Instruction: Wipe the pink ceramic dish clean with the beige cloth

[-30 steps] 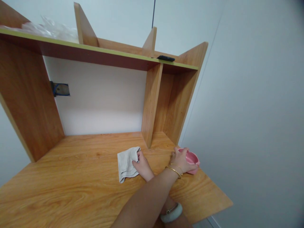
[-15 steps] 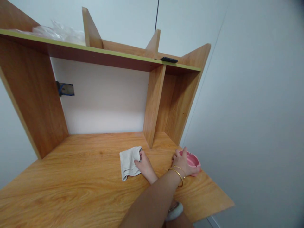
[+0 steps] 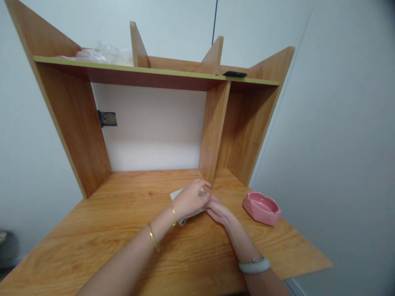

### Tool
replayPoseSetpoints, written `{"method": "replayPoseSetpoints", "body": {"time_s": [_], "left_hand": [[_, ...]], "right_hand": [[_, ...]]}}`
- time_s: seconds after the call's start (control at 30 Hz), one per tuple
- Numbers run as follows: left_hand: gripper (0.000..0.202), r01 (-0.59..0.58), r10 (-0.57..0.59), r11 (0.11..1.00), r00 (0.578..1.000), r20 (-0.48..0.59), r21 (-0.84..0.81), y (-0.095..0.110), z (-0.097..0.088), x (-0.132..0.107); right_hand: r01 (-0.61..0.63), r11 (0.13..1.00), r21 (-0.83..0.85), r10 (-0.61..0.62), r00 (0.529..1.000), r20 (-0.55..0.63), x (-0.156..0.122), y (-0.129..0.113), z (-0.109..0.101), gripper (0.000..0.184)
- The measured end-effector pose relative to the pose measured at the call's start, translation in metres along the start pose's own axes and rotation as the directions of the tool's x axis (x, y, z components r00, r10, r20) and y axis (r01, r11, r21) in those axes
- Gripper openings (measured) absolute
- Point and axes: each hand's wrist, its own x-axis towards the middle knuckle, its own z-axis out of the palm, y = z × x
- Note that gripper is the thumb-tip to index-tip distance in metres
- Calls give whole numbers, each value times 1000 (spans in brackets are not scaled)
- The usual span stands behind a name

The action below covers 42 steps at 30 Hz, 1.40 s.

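While the left hand (image 3: 190, 199) arches over the cloth (image 3: 175, 194), fingers parted, the right hand (image 3: 217, 209) lies beside, grip unclear.

A wooden hutch (image 3: 212, 131) rises from the wood-grain tabletop (image 3: 197, 255); pale walls (image 3: 339, 144) stand behind the hutch and to its right.

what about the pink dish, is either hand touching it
No, the pink dish stands apart on the wooden desk while the left hand and right hand are by the cloth.

crumpled plastic (image 3: 106, 56), black object (image 3: 235, 74) on shelf (image 3: 173, 72)
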Motion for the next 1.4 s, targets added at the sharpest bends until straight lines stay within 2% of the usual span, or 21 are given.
{"method": "replayPoseSetpoints", "body": {"time_s": [0.07, 0.13, 0.23, 0.33, 0.43, 0.53, 0.6, 0.7, 0.83, 0.93, 1.07, 1.17, 1.23, 1.3, 1.37, 1.4], "left_hand": [[28, 87, -89, 995, 995, -40, -57, -21, -17, -13], [39, 132, -135, 987, 990, -31, -89, -33, -20, -25], [58, 131, -137, 975, 990, -24, -179, -34, -5, -38], [57, 137, -164, 928, 985, -51, -347, -28, 15, -38], [45, 205, -208, 820, 977, 56, -534, -26, 26, -33], [43, 295, -236, 697, 955, 180, -654, -27, 30, -27], [44, 310, -264, 638, 948, 178, -705, -27, 32, -24], [43, 293, -320, 585, 940, 117, -756, -25, 32, -19], [38, 294, -420, 558, 906, 41, -776, -20, 26, -12], [36, 282, -453, 554, 891, 1, -783, -16, 15, -8], [33, 205, -430, 567, 900, -74, -798, -12, -5, -2], [28, 122, -359, 607, 924, -134, -785, -6, -22, 4], [24, 64, -314, 642, 931, -186, -764, 0, -33, 8], [22, 29, -292, 672, 929, -229, -740, 7, -45, 9], [21, 21, -294, 681, 924, -247, -732, 12, -56, 6], [21, 20, -301, 677, 920, -251, -736, 14, -61, 3]], "right_hand": [[-24, 997, 68, 20, 999, 50, -7, -11, 0, 35], [-44, 985, 166, 37, 998, 49, -14, -24, 0, 41], [-66, 954, 292, 69, 998, 0, -27, -43, 2, 41], [-54, 948, 315, 84, 993, -81, -43, -59, 2, 45], [-24, 958, 287, 77, 982, -173, -61, -68, -4, 51], [22, 978, 207, 33, 966, -258, -75, -73, -15, 55], [56, 991, 124, -13, 946, -325, -82, -74, -22, 56], [54, 998, -11, -55, 924, -379, -93, -74, -27, 58], [40, 987, -159, -100, 914, -394, -108, -74, -25, 57], [7, 981, -193, -77, 930, -360, -117, -72, -24, 53], [-20, 971, -240, -63, 940, -336, -119, -65, -29, 53], [-15, 949, -315, -68, 966, -250, -110, -58, -33, 48], [25, 907, -421, -119, 973, -198, -102, -55, -37, 38], [83, 792, -605, -267, 938, -220, -97, -56, -48, 34], [39, 609, -792, -451, 839, -305, -95, -60, -70, 39], [-53, 534, -844, -514, 773, -373, -95, -62, -84, 43]]}}
